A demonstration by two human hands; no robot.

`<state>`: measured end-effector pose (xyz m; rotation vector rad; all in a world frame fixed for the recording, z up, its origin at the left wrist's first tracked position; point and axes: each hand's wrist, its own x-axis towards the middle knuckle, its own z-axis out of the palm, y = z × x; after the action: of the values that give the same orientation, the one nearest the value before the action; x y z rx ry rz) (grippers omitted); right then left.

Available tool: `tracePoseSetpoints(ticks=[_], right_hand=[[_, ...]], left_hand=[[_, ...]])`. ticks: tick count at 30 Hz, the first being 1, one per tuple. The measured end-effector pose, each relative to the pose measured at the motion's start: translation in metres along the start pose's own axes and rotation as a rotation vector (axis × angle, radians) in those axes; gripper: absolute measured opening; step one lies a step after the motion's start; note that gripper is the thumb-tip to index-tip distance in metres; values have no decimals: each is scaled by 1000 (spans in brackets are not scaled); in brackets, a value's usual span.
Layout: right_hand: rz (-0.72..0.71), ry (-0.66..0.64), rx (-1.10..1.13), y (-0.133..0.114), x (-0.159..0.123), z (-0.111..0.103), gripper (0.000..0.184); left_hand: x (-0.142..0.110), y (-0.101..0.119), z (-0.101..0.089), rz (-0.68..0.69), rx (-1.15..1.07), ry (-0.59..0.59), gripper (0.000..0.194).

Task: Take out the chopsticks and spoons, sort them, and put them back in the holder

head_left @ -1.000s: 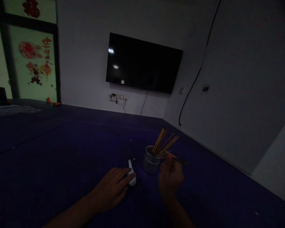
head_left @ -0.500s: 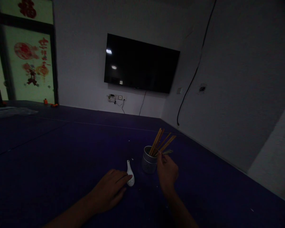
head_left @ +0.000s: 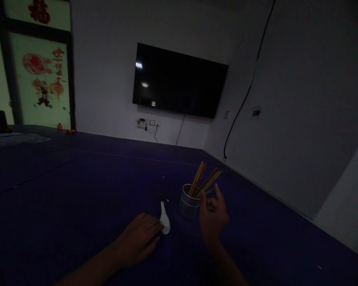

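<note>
A white soup spoon (head_left: 164, 219) lies on the dark blue surface, its handle pointing away from me. My left hand (head_left: 140, 239) rests flat beside it, fingers stretched out, with a fingertip at the edge of the spoon's bowl. To the right stands a grey cup (head_left: 188, 205) holding several wooden chopsticks (head_left: 198, 178) that lean to the right. Just right of the cup is my right hand (head_left: 213, 218), its thumb and index finger raised apart and the other fingers curled; I see nothing held in it. A thin pale handle behind its fingers is mostly hidden.
Small white scraps dot the dark blue surface (head_left: 107, 190). Clear plastic sheeting (head_left: 18, 139) and small orange things (head_left: 70, 131) lie at the far left. A television (head_left: 180, 81) hangs on the back wall, and a black cable (head_left: 241, 107) runs down the right wall.
My right thumb and index finger have parted from a pinch on a greenish handle at the cup's rim. My left hand stays by the spoon. The view has shifted slightly.
</note>
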<state>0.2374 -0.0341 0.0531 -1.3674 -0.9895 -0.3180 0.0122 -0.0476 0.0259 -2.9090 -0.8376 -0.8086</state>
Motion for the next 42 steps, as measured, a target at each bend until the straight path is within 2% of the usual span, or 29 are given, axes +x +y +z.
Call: tracePoseSetpoints(ticks=[2, 4, 6, 8, 11, 15, 20, 28, 34, 38, 42], right_hand=[[-137, -145, -13, -2, -7, 1, 53], [-278, -416, -46, -6, -16, 3, 45], [-362, -683, -138, -12, -26, 7, 36], [-373, -901, -244, -18, -34, 9, 30], [-290, -1066, -373, -26, -41, 10, 28], [-198, -1103, -424, -29, -43, 9, 29], [-150, -1095, -455, -22, -47, 14, 29], [-105, -1047, -364, -20, -47, 15, 28], [-211, -1039, -177, -26, -50, 12, 32], [-356, -1070, -1, -29, -58, 9, 29], [-454, -1047, 76, -28, -60, 8, 23]], left_hand=[[1, 1, 0, -10, 17, -2, 26], [2, 1, 1, -28, 46, -2, 21], [2, 0, 3, -41, 77, 8, 18], [1, -2, 6, -45, 98, 24, 18], [-1, -5, 10, -50, 121, 55, 18], [-1, -7, 13, -48, 138, 66, 17], [1, -8, 13, -47, 148, 73, 17], [-1, -8, 12, -91, 135, 119, 22], [0, -9, 7, -179, 76, 216, 25], [-1, -9, 6, -128, 68, 288, 27], [-3, -10, 10, -65, 140, 384, 26]])
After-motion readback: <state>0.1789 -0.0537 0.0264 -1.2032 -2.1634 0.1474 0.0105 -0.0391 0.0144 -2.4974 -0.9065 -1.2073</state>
